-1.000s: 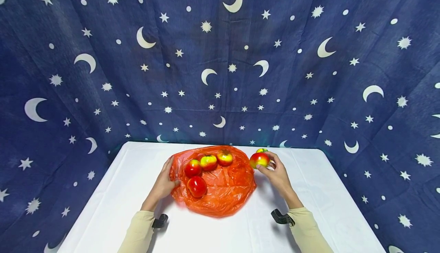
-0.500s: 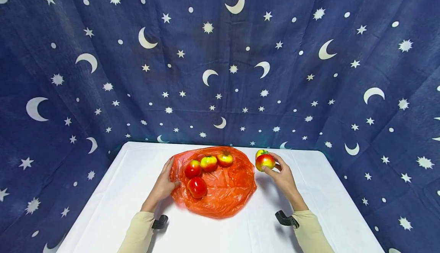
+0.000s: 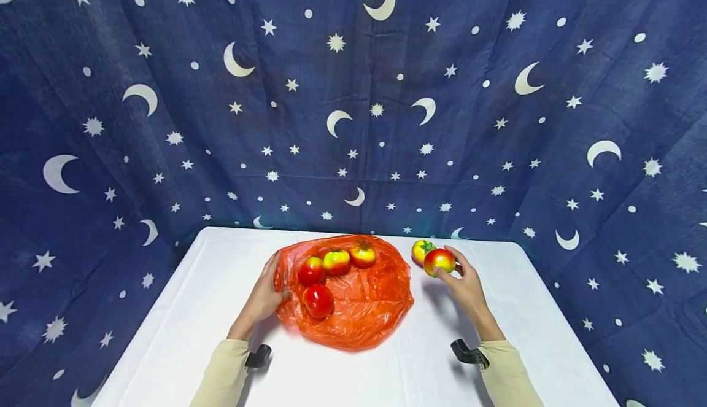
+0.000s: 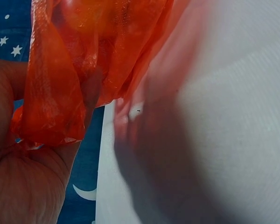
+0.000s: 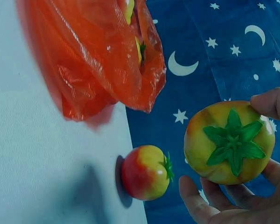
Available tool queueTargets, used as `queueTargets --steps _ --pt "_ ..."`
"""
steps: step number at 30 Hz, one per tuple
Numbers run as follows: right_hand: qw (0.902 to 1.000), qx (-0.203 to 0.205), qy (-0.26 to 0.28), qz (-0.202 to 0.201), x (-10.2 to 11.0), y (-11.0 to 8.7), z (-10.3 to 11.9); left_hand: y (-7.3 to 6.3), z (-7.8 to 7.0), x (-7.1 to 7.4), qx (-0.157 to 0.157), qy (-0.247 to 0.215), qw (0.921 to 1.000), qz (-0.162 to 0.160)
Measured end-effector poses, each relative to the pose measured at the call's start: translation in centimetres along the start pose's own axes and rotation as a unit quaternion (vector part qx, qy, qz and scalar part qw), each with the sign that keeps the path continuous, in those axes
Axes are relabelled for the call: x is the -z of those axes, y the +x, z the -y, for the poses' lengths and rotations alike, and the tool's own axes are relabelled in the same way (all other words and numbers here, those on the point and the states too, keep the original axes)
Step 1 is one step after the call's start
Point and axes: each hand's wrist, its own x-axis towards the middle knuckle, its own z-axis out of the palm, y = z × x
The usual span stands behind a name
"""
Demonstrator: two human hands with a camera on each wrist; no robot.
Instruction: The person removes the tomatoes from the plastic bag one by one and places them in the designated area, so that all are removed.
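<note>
Holding red-yellow fruit [image 3: 439, 262] in right hand [image 3: 465, 284], near second fruit [image 5: 145, 172] on desk [image 3: 326, 379]; I've got left hand [image 3: 262, 298] pinching edge of orange-red bag [image 3: 364, 318].

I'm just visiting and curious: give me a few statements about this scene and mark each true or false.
1. The left grip holds the bag. True.
2. The bag is blue. False: it is orange-red.
3. A loose fruit rests on the table. True.
4. The right grip holds nothing. False: the right grip holds another fruit.
5. Six fruits show in the bag. False: four fruits do.
</note>
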Motion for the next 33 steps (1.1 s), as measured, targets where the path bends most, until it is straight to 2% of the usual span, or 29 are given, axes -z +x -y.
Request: queueTargets --steps 14,23,33 --pt "0.9996 -0.012 -0.011 -0.021 1.7 0.5 -0.5 0.1 -0.1 0.1 0.004 0.003 1.0000 0.007" --pt "0.9988 -0.016 0.024 -0.040 2.1 0.7 -0.7 0.2 0.1 0.0 0.001 0.006 1.0000 0.006" --pt "0.9988 -0.028 -0.002 -0.040 2.8 1.3 -1.3 0.1 0.2 0.0 0.002 0.005 1.0000 0.007"
